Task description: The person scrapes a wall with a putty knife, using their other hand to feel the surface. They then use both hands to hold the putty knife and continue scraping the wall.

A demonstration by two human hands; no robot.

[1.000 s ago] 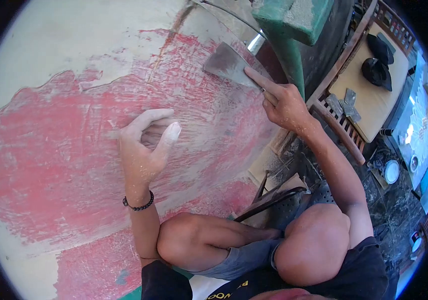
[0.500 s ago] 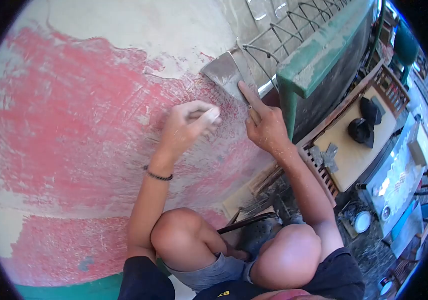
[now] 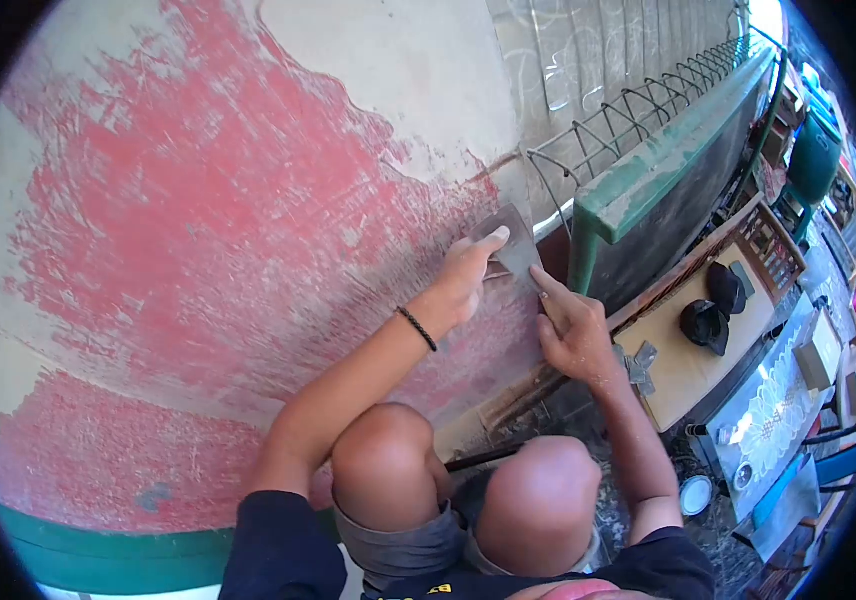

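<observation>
Head view: my only view; the camera has swung, bringing more of the right side in than a moment ago.
Left hand (image 3: 465,278): moved from hanging free over the wall to the scraper (image 3: 521,250). The thumb lies on the blade's face, the fingers curl at its edge, partly hidden; I read this as a pinch.
Right hand (image 3: 576,335): curled around the handle end, index finger extended along the blade. I cannot see the handle itself under the palm.
Scraper: between both hands, before the right margin of the red patch (image 3: 228,170). I cannot tell whether its edge touches the wall.
Work: with both hands at the blade, I judge it is being tended rather than drawn across the wall.
Wall (image 3: 398,75): pale above, with a ragged edge to the red patch; scratched, pale streaks throughout the red. A green band (image 3: 118,550) runs along the bottom.
Frame (image 3: 683,135): green, dusty on top, right of the scraper; wire (image 3: 638,115) beside it.
Bench (image 3: 673,395): cushioned, carrying black caps (image 3: 705,325) and grey scraps (image 3: 640,367).
Table (image 3: 723,455): beyond the bench, with a lace cloth (image 3: 773,425).
</observation>
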